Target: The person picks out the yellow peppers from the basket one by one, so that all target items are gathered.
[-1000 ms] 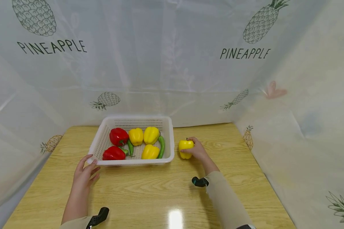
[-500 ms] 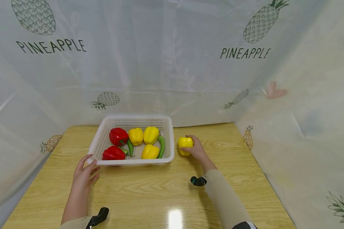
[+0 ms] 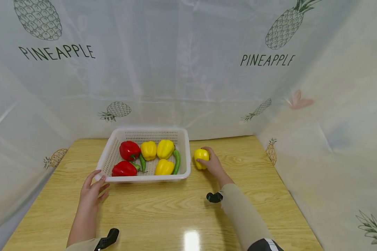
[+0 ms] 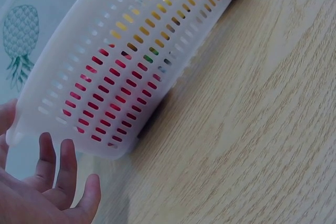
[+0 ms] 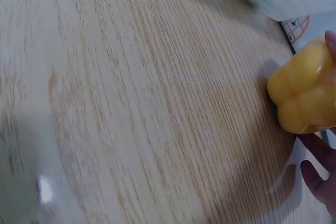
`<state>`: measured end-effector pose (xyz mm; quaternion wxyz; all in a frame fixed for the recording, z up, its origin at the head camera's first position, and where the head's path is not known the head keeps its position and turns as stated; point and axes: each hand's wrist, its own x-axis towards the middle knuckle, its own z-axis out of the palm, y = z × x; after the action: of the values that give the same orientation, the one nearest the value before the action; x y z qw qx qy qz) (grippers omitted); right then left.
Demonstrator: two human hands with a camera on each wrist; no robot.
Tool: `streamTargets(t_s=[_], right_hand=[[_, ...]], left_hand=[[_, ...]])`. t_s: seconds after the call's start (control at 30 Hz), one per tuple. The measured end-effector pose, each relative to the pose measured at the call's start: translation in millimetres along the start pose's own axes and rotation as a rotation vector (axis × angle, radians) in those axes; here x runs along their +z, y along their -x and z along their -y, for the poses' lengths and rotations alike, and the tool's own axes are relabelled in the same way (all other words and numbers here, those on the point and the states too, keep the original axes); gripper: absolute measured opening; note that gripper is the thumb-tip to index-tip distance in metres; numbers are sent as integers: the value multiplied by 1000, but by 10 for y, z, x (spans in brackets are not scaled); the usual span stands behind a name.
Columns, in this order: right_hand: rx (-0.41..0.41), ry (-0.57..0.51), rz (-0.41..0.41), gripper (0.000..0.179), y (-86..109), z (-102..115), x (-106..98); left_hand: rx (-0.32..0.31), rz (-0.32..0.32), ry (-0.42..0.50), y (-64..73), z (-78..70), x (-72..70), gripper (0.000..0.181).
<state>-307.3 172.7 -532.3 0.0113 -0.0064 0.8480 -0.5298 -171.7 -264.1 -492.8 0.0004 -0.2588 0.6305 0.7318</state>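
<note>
My right hand (image 3: 215, 166) grips a yellow bell pepper (image 3: 201, 159) just right of the white basket. In the right wrist view this bell pepper (image 5: 304, 90) shows its lobed underside, raised off the wood with a shadow below. At the basket's near left corner, my left hand (image 3: 92, 190) pinches the rim of the white plastic basket (image 3: 144, 178) between thumb and finger, its other fingers spread loosely beneath. Inside lie red bell peppers (image 3: 130, 150), several yellow bell peppers (image 3: 148, 150) and green chili peppers (image 3: 176, 162). The left wrist view shows the slotted basket wall (image 4: 113, 85) close up.
The basket stands at the back of a wooden table (image 3: 157, 212). A pale curtain (image 3: 188, 69) printed with pineapples hangs behind the table and along both sides. Black wrist devices (image 3: 214, 197) sit on both sleeves.
My right hand has lifted the yellow bell pepper slightly, tilted it and moved it a little toward the basket. The left hand has stayed at the basket corner.
</note>
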Motion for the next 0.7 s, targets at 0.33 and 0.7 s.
streamTargets(t_s=[0.33,0.7], right_hand=[[49,-2,-13,61,-14,31,-19],[13,37,-22,66,-98,79,-48]], left_hand=[[-12,5,5,0,5,-8,47],[-9,-4,-2,-12,3,5,46]])
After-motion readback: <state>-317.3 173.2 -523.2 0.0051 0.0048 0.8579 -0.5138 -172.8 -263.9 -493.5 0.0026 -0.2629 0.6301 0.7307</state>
